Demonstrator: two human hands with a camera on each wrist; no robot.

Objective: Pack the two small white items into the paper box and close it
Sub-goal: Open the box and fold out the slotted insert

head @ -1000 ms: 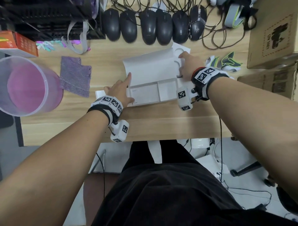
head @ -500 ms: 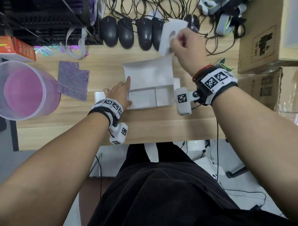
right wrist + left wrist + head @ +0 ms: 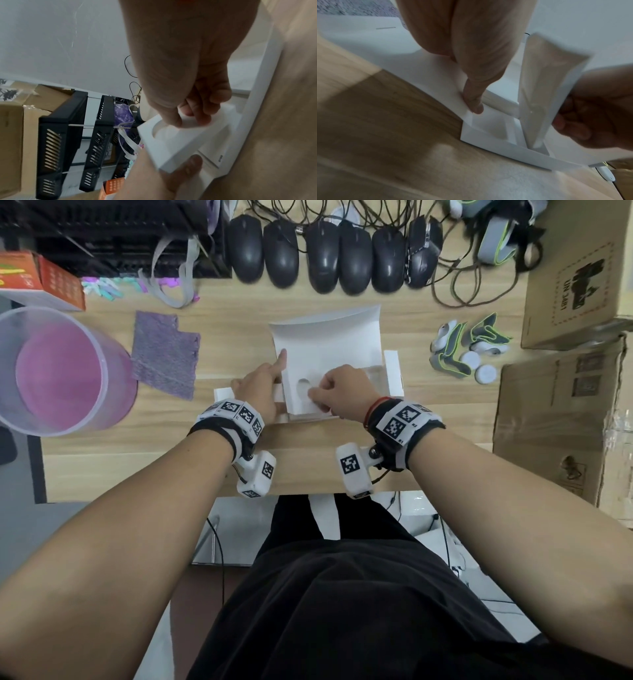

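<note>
A white paper box [image 3: 329,337] lies open mid-table, its lid tipped back. My right hand [image 3: 339,392] pinches a white card insert [image 3: 301,402] with round cut-outs and holds it tilted over the box tray [image 3: 488,121]. The right wrist view shows the insert [image 3: 180,138] pinched by my right hand [image 3: 188,119], and under it a flat white item [image 3: 220,157] with tiny print. My left hand [image 3: 260,385] rests at the box's left side, index finger straight along the lid edge. Its thumb [image 3: 474,100] presses on the tray's left wall.
Several black mice [image 3: 322,254] and cables line the back edge. A pink tub [image 3: 58,371] and purple cloth [image 3: 164,354] sit to the left. Grey-green straps and two white discs [image 3: 479,368] lie on the right beside cardboard boxes [image 3: 561,419].
My right hand picked up the insert from behind the lid, lifted it, and brought it down over the tray. My left hand stayed at the box's left side.
</note>
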